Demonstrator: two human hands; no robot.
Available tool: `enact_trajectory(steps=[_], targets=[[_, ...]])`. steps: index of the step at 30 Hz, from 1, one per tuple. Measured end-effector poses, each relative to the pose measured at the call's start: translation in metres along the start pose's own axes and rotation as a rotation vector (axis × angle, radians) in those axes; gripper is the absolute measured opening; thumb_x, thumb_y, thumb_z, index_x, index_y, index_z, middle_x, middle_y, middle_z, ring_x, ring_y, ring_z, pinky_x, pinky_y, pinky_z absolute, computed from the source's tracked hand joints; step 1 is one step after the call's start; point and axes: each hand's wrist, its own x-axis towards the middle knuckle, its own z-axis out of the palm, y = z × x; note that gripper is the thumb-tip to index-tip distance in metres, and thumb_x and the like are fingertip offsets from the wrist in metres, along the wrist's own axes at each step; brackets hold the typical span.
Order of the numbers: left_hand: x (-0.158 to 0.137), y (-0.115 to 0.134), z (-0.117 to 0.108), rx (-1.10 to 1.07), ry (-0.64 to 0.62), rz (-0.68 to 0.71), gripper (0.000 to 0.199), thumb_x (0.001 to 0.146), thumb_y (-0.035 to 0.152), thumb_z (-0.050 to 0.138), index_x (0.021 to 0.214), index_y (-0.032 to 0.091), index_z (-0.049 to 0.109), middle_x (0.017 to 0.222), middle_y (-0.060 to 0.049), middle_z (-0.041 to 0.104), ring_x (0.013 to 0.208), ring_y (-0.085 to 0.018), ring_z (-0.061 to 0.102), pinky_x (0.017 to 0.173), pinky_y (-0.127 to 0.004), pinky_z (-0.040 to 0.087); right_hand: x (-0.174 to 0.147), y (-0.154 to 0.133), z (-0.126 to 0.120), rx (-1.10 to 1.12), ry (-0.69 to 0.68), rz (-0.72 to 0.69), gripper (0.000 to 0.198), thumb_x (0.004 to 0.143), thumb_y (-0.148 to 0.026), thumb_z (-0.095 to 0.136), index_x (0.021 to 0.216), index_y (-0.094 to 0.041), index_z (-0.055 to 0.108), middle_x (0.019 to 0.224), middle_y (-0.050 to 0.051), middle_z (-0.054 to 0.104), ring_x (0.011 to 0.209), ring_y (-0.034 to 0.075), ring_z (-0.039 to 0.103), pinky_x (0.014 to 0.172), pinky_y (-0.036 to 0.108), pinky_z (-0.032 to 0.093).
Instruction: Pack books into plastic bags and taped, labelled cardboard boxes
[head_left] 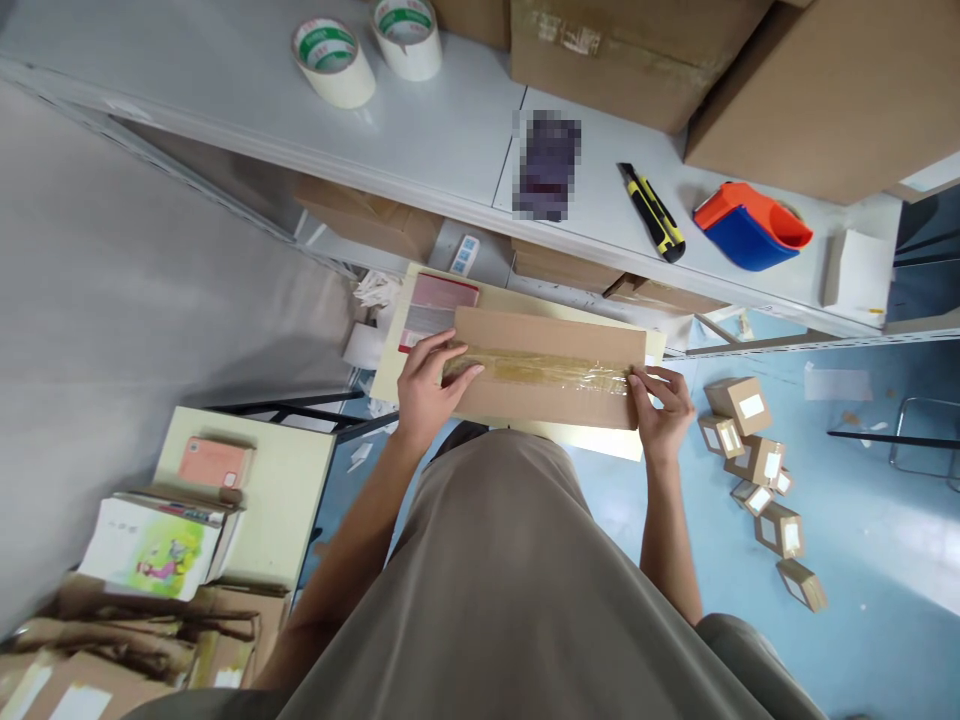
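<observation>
A long flat cardboard box (547,328) lies on a pale yellow board in front of me, with a strip of clear brown packing tape (532,369) running lengthwise along its top. My left hand (431,385) grips the box's left end, its thumb and fingers at the end of the tape. At the opposite end, my right hand (661,405) holds the right edge, the thumb and forefinger closed where the tape meets the corner. A book with a red and grey cover (438,305) lies partly behind the box, close to my left fingers.
On the grey shelf (450,130) stand two tape rolls (349,80), a yellow-black utility knife (651,212), an orange-blue tape dispenser (750,225) and large cartons (630,60). Several small boxes (765,460) sit on the blue floor. Books (161,545) lie on a side table at left.
</observation>
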Motion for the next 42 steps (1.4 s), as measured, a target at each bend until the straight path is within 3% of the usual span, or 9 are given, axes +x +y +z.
enact_trajectory(steps=[5, 12, 20, 28, 36, 39, 42], targets=[[-0.005, -0.002, -0.003, 0.057, 0.000, 0.069, 0.033, 0.104, 0.054, 0.081, 0.122, 0.026, 0.078, 0.142, -0.013, 0.075, 0.137, -0.033, 0.073, 0.124, -0.054, 0.060, -0.002, -0.004, 0.008, -0.046, 0.047, -0.007, 0.045, 0.103, -0.066, 0.077, 0.111, -0.025, 0.093, 0.114, 0.009, 0.077, 0.096, 0.023, 0.078, 0.088, 0.045, 0.074], [-0.006, -0.004, -0.003, 0.039, 0.009, 0.098, 0.033, 0.104, 0.054, 0.081, 0.123, 0.027, 0.079, 0.145, -0.014, 0.075, 0.135, -0.033, 0.075, 0.118, -0.053, 0.065, 0.000, -0.014, 0.004, -0.054, -0.001, 0.060, 0.045, 0.102, -0.064, 0.079, 0.118, -0.024, 0.090, 0.114, 0.010, 0.074, 0.103, 0.024, 0.076, 0.077, 0.038, 0.072], [0.005, -0.002, 0.001, -0.016, 0.085, 0.062, 0.021, 0.110, 0.045, 0.076, 0.112, 0.026, 0.085, 0.132, -0.011, 0.082, 0.119, -0.027, 0.081, 0.110, -0.048, 0.067, 0.010, -0.009, 0.002, -0.124, -0.074, 0.151, 0.047, 0.097, -0.067, 0.081, 0.110, -0.022, 0.084, 0.108, 0.008, 0.072, 0.085, 0.021, 0.072, 0.083, 0.042, 0.067], [0.015, 0.003, 0.003, -0.021, 0.073, 0.005, 0.020, 0.109, 0.040, 0.075, 0.121, 0.026, 0.082, 0.127, -0.011, 0.080, 0.126, -0.028, 0.077, 0.117, -0.048, 0.062, 0.009, -0.007, 0.005, -0.070, -0.110, 0.153, 0.045, 0.099, -0.066, 0.078, 0.114, -0.023, 0.079, 0.112, 0.007, 0.069, 0.087, 0.021, 0.071, 0.086, 0.042, 0.068], [0.017, 0.015, -0.006, 0.098, 0.052, 0.070, 0.015, 0.108, 0.032, 0.070, 0.113, 0.027, 0.083, 0.129, -0.012, 0.077, 0.128, -0.031, 0.074, 0.118, -0.050, 0.058, -0.004, -0.015, 0.004, -0.115, -0.077, -0.057, 0.041, 0.113, -0.057, 0.061, 0.127, -0.024, 0.082, 0.124, 0.014, 0.072, 0.116, 0.029, 0.075, 0.094, 0.048, 0.069], [0.030, 0.038, -0.003, 0.107, 0.071, 0.138, 0.017, 0.110, 0.028, 0.067, 0.116, 0.027, 0.082, 0.133, -0.011, 0.078, 0.131, -0.031, 0.072, 0.119, -0.051, 0.056, 0.005, -0.019, -0.007, -0.163, -0.032, -0.179, 0.039, 0.115, -0.054, 0.060, 0.127, -0.025, 0.083, 0.128, 0.015, 0.073, 0.124, 0.031, 0.075, 0.106, 0.054, 0.066], [0.055, 0.078, 0.012, 0.058, 0.047, 0.227, 0.019, 0.111, 0.026, 0.064, 0.120, 0.028, 0.081, 0.133, -0.010, 0.079, 0.131, -0.029, 0.072, 0.121, -0.051, 0.054, 0.034, -0.023, -0.026, -0.188, 0.011, -0.306, 0.037, 0.115, -0.052, 0.060, 0.131, -0.024, 0.081, 0.131, 0.016, 0.075, 0.128, 0.034, 0.074, 0.114, 0.059, 0.062]])
